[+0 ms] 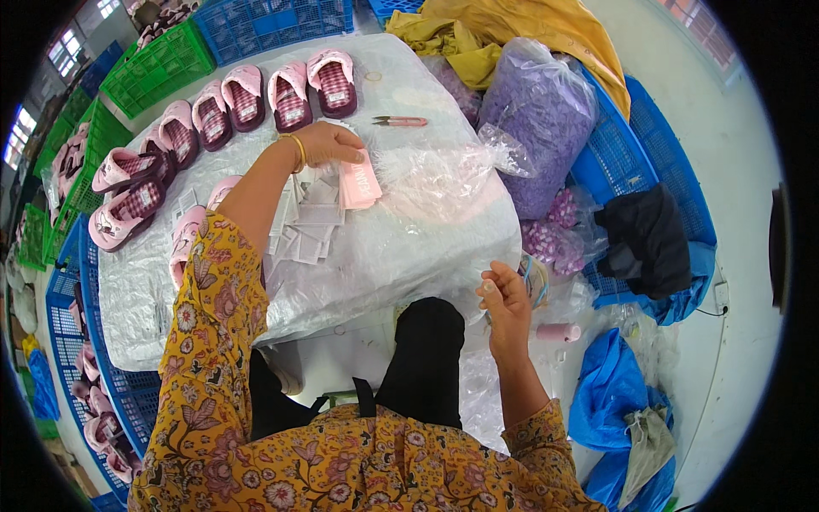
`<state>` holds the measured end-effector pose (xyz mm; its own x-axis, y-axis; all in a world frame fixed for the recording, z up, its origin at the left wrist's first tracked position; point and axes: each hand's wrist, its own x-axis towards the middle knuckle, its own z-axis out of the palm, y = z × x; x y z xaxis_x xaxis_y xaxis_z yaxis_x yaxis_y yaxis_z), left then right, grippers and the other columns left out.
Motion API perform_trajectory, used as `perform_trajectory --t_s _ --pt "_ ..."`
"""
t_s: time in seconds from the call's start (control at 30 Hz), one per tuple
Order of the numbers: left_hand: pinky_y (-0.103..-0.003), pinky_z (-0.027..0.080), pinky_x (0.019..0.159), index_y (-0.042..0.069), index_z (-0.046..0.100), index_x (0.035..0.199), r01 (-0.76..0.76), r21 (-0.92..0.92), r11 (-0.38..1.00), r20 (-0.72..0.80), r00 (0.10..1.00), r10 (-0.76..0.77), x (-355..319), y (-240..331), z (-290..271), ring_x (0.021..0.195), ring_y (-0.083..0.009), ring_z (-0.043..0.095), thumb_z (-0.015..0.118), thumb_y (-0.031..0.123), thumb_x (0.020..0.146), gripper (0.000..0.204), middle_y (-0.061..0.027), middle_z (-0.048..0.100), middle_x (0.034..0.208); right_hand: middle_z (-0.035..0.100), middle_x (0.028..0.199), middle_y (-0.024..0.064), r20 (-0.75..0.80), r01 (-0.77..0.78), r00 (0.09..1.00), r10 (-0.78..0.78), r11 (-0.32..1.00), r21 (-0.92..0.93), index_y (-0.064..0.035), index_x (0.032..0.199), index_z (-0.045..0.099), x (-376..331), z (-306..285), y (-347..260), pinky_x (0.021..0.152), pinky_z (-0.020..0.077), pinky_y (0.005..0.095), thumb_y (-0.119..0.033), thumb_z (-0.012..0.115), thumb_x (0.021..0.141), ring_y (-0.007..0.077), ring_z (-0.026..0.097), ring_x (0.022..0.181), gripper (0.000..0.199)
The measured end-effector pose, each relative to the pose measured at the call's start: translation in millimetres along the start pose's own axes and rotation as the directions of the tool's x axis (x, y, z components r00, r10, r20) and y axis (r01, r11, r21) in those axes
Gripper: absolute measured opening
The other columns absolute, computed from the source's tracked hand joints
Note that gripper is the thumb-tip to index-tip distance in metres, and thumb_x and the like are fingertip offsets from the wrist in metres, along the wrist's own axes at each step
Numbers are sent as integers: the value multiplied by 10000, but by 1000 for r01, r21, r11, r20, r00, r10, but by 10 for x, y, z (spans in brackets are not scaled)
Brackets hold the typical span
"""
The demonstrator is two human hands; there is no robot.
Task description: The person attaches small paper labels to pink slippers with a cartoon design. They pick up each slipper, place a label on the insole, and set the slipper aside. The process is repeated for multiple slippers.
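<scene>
My left hand, with a yellow bangle at the wrist, reaches across the plastic-covered table. Its fingers close on the top of a pink card, which lies with others in a small stack. Small pale packets or labels are scattered just below that hand. Off the table's right edge, my right hand is raised with thumb and fingers pinched together; whatever they hold is too small to make out. Pink slippers with checked insoles line the far and left sides. Thread snips lie beyond the cards.
A clear bag of fine white pieces rests right of the cards. Beyond it stands a large bag of purple material by blue crates. Green crates are at the far left. A pink thread spool is at lower right.
</scene>
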<state>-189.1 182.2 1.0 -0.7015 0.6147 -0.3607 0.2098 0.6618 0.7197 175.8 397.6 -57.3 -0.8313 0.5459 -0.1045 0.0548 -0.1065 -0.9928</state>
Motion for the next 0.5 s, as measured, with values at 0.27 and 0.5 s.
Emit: perform_trajectory --t_s 0.27,0.5 --pt "-262 438 574 90 686 1126 -234 -212 949 -338 928 154 -823 230 198 749 -74 520 526 257 970 279 -12 658 972 619 1087 56 127 137 983 -134 991 -10 -39 1246 580 -204 249 102 759 501 256 -109 709 904 100 591 887 372" --pt "-260 475 745 50 624 1190 -23 -846 533 17 997 69 -1791 316 1835 879 -106 588 427 431 1040 454 -30 635 1013 653 1046 92 364 640 766 -530 685 -349 -78 1126 656 -542 895 -302 689 530 313 -149 795 784 226 657 794 376"
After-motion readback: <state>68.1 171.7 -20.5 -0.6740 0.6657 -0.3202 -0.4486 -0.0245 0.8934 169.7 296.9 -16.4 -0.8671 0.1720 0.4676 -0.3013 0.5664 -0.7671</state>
